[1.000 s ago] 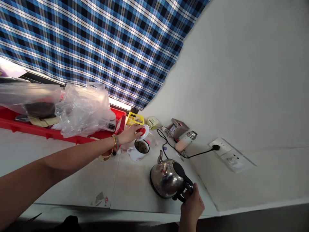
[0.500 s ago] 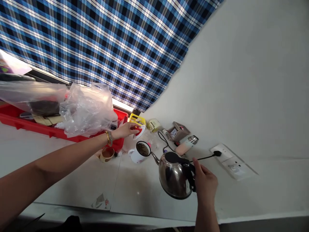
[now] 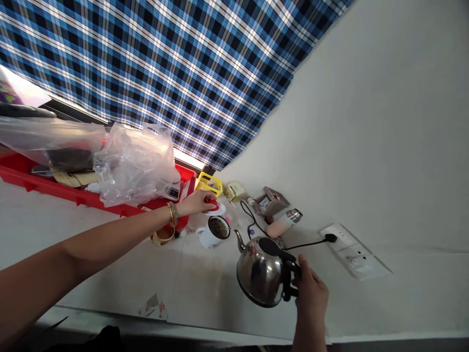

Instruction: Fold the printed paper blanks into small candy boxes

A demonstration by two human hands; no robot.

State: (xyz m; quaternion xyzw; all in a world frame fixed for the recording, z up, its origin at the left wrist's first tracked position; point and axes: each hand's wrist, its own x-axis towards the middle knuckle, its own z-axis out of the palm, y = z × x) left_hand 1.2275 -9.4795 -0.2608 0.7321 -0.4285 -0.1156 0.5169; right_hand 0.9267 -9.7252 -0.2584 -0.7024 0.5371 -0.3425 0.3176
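Note:
My right hand grips the black handle of a shiny metal kettle, which is tilted a little, its spout pointing up and left. A thin stream seems to run from the spout toward a white mug with a dark rim, which has dark liquid inside. Above and behind the mug, my left hand pinches the red knob of a white lid. A tan cup stands left of the mug, partly under my left wrist.
Along the window runs a red tray with plastic bags. Behind the mug are a yellow basket, a small box, a grey-brown box and a bottle. A black cord reaches the wall socket.
The kettle has tipped back toward upright and its spout has moved right, away from the mug. My left hand has shifted slightly; the lid it holds now lies flatter.

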